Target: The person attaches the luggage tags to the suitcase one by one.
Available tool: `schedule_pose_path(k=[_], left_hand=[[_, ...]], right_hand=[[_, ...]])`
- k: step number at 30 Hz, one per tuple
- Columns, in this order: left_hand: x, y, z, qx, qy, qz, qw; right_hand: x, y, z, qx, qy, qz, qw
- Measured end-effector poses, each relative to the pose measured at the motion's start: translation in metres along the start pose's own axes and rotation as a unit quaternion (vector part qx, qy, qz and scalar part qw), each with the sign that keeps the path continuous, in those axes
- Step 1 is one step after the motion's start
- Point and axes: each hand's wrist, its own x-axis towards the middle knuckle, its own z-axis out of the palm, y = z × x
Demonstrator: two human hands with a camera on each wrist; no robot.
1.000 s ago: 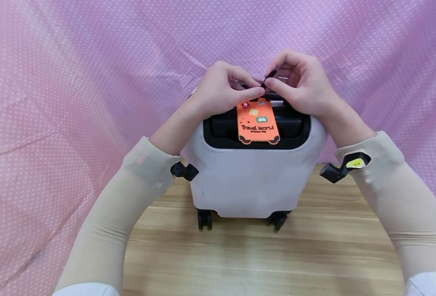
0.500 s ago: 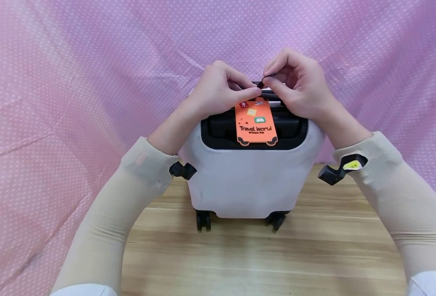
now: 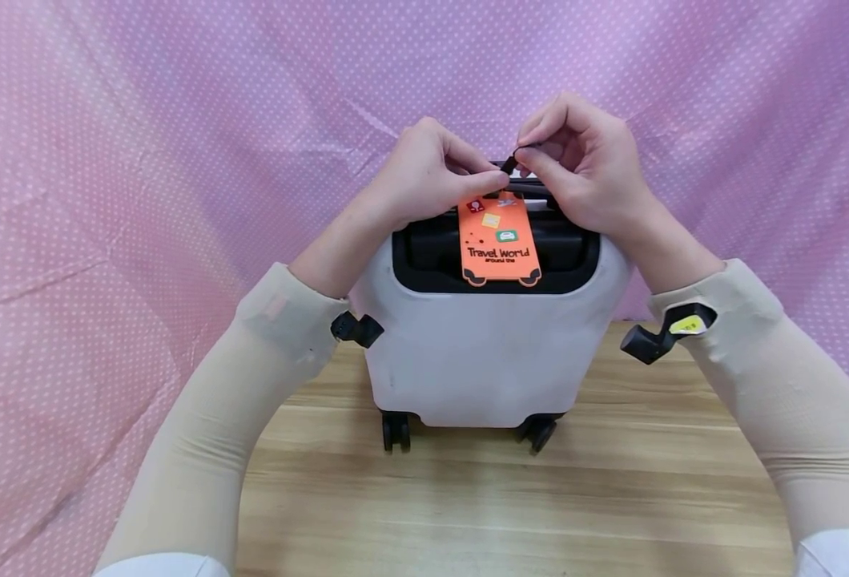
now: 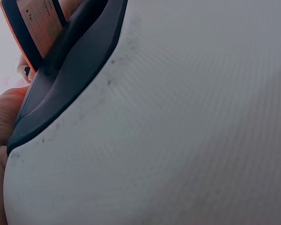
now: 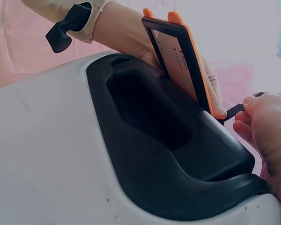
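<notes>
An orange luggage tag printed "Travel World" hangs at the handle of a white suitcase. My left hand pinches the tag's black strap close to the tag's top. Just to the right, the fingertips of my right hand pinch the strap's free end, and a short length of strap spans the gap between the hands. In the right wrist view, the tag's back shows a black frame with a name and address card. My left fingers partly hide where the strap meets the handle.
The suitcase stands upright on black wheels on a wood-grain surface. A pink dotted cloth hangs behind and to the sides. A black recess surrounds the carry handle.
The strap's end pointed up beyond my right fingertips a second ago; now the strap runs between both hands. The suitcase and tag have shifted slightly left, and my right hand has moved slightly away from the left.
</notes>
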Motion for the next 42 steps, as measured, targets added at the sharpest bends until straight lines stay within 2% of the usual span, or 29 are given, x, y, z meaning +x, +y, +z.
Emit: schedule_pose_path(k=[6, 19, 29, 34, 36, 39, 41, 42], left_hand=[[0.001, 0.002, 0.000, 0.017, -0.002, -0.011, 0.9998], [0.002, 0.006, -0.002, 0.032, -0.007, -0.043, 0.9985], [0.006, 0.009, -0.002, 0.029, -0.019, -0.095, 0.9948], [0.006, 0.005, 0.001, 0.029, -0.010, -0.079, 0.9964], [0.007, 0.004, 0.003, 0.039, -0.001, -0.054, 0.9978], [0.006, 0.005, 0.001, 0.086, 0.014, -0.010, 0.9962], [-0.001, 0.005, -0.004, 0.134, 0.031, 0.016, 0.9904], [-0.007, 0.004, -0.007, 0.159, 0.040, 0.030, 0.9859]], right_hand=[[-0.001, -0.001, -0.001, -0.007, 0.000, -0.001, 1.000], [0.000, 0.001, -0.003, 0.021, 0.026, 0.011, 0.999], [0.001, 0.005, 0.000, 0.063, 0.067, 0.015, 0.996], [0.001, 0.007, 0.000, 0.065, 0.077, 0.013, 0.995], [0.001, 0.007, -0.001, 0.045, 0.070, 0.004, 0.997], [0.005, 0.001, -0.007, -0.038, 0.046, 0.006, 0.998], [0.005, -0.006, -0.017, -0.127, 0.005, 0.009, 0.992], [0.004, -0.011, -0.024, -0.171, -0.018, 0.018, 0.985]])
